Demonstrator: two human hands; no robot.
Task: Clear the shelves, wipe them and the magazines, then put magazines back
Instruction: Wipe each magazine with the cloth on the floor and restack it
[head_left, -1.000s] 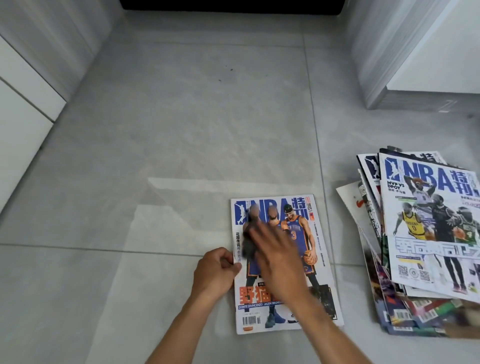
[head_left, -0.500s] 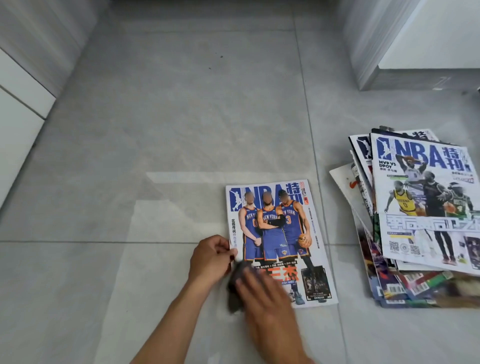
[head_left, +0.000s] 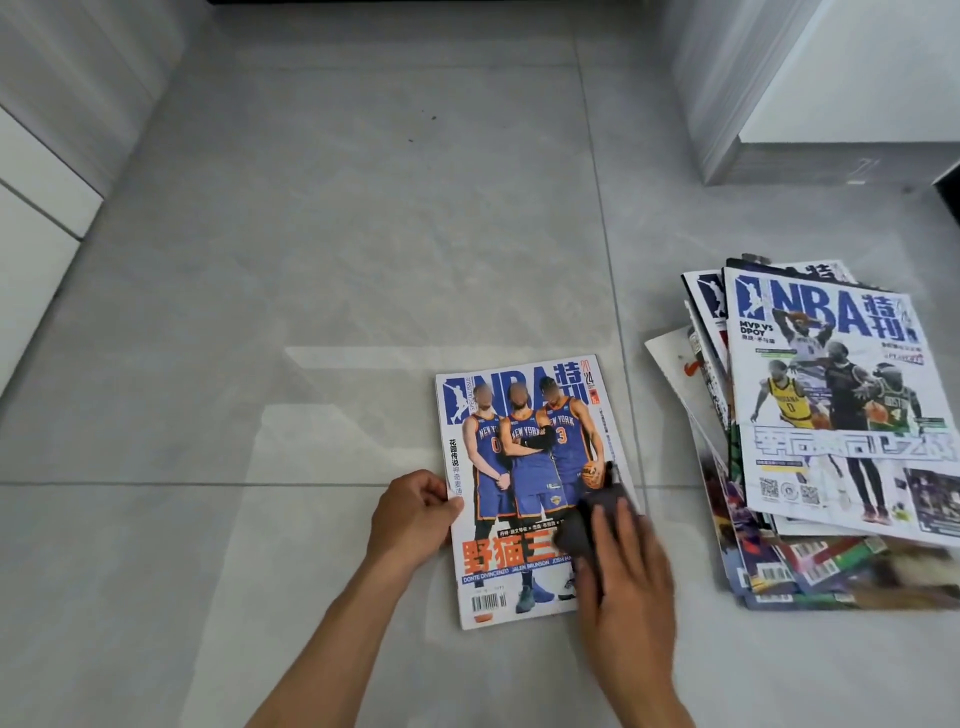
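the magazine (head_left: 524, 488) lies flat on the floor (head_left: 322, 270). left hand (head_left: 413, 514) fingers curl onto its left edge; right hand (head_left: 626, 566) fingers, nearly straight, press a dark cloth (head_left: 587, 519) on its lower right cover.

Head view, steeply down, near floor (head_left: 311, 260)

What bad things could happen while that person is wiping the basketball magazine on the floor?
The left hand only pinches the magazine at its left edge, so a hard swipe of the dark cloth under the right hand might crease or slide the cover. The messy stack of magazines sits close on the right; a wide swipe could knock it crooked.
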